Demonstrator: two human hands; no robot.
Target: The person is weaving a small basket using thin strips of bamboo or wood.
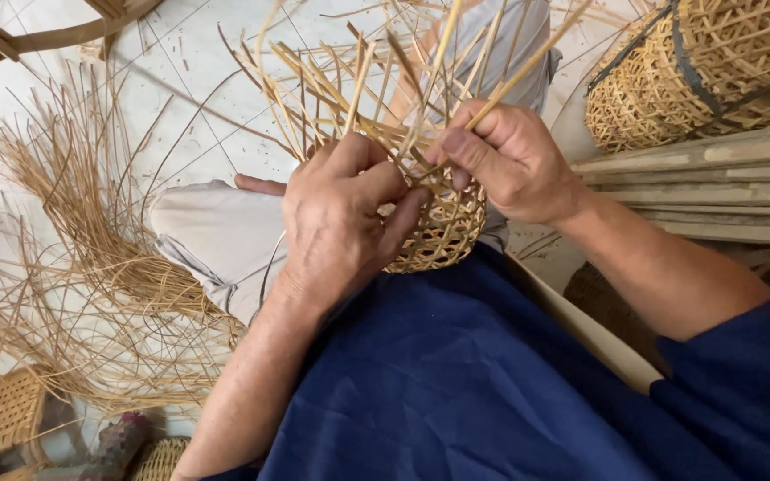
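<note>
Only one view is given, taken from the head and aimed steeply down over the chest. The left hand (336,223) and right hand (505,160) are caught close up, the tiled floor (180,80) seen beyond.

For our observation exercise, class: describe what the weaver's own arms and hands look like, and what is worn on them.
Both hands, the left hand and the right hand, are bare: no gloves, rings or watch show. The forearms are bare too. A dark blue sleeve covers the right upper arm, ending near the elbow, and matches the dark blue garment on the body. The fingernails are short.
</note>
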